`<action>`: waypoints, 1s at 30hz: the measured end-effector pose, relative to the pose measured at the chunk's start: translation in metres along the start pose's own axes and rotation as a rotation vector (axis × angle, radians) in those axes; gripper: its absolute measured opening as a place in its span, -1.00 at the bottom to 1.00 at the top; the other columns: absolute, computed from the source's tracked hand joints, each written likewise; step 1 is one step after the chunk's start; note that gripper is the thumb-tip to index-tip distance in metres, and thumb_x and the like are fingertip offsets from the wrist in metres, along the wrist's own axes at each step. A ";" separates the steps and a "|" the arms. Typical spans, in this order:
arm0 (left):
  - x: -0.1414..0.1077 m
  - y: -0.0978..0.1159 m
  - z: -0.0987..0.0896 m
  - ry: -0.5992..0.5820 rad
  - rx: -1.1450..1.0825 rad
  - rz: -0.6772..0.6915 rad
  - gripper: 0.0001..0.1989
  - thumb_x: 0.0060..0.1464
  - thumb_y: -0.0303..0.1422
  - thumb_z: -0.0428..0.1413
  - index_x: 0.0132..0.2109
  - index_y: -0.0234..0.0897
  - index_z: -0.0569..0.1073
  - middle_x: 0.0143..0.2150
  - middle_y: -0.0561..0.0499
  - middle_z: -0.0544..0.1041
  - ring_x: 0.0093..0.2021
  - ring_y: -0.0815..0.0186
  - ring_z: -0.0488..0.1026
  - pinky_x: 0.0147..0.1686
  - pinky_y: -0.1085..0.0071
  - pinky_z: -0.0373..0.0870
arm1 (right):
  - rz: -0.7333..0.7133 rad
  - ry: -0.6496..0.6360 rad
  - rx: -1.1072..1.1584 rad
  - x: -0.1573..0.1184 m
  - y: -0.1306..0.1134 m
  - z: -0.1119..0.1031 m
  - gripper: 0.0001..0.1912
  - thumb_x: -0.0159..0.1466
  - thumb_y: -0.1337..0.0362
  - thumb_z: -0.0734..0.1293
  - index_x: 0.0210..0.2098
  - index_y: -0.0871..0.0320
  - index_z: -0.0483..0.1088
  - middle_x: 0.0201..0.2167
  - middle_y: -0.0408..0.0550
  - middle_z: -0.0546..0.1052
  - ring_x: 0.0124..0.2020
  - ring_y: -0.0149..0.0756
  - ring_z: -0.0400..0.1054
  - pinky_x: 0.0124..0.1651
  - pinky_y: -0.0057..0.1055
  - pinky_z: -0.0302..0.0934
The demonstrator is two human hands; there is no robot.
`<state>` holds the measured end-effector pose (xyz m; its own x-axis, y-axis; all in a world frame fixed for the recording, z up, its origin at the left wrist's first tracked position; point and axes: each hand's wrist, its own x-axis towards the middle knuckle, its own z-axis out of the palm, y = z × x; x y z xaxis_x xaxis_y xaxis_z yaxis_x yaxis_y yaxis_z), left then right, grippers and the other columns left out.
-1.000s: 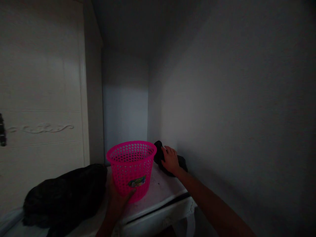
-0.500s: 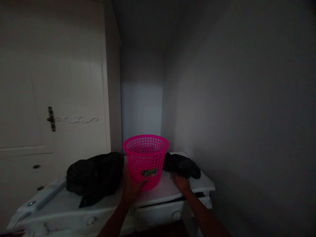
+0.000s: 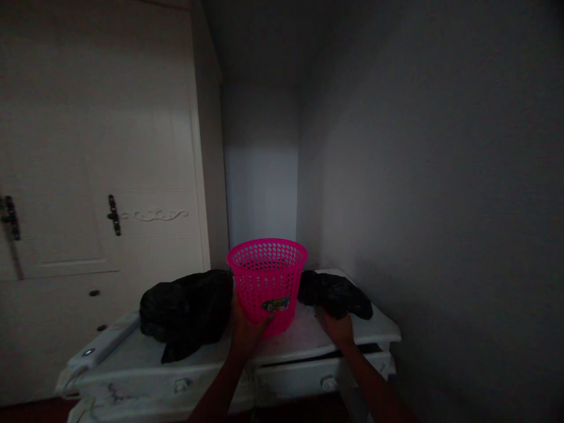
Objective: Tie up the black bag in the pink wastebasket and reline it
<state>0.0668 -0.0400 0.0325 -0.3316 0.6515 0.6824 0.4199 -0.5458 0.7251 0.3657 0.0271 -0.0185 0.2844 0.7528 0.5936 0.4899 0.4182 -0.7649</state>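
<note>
The left hand point(image 3: 244, 337) curls its fingers round the pink basket point(image 3: 264, 291) on the counter point(image 3: 304, 332); gentle pressure should suffice. The right hand point(image 3: 340, 332) is partly under a black bag point(image 3: 337, 291), its grip unclear.

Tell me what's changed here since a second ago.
The right hand has gone from on top of the right bag to its near side, fingers now hidden by it; whether it grips, I can't tell. That bag sits lower beside the basket. The view has swung left. The left hand stays on the basket.
</note>
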 end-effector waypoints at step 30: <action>-0.003 0.001 -0.001 0.017 0.084 -0.034 0.20 -0.06 0.02 0.38 0.52 -0.21 -0.11 0.52 -0.34 0.03 0.53 -0.15 -0.02 0.47 -0.21 -0.05 | -0.213 -0.184 -0.442 -0.012 -0.026 -0.006 -0.46 0.43 -0.03 0.15 -0.14 0.18 0.66 -0.27 0.19 0.69 -0.17 -0.10 0.59 -0.12 -0.40 0.34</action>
<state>0.0673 -0.0435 0.0310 -0.3611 0.6591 0.6597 0.4776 -0.4769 0.7379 0.3548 0.0044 -0.0042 0.0103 0.7677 0.6408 0.8334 0.3476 -0.4298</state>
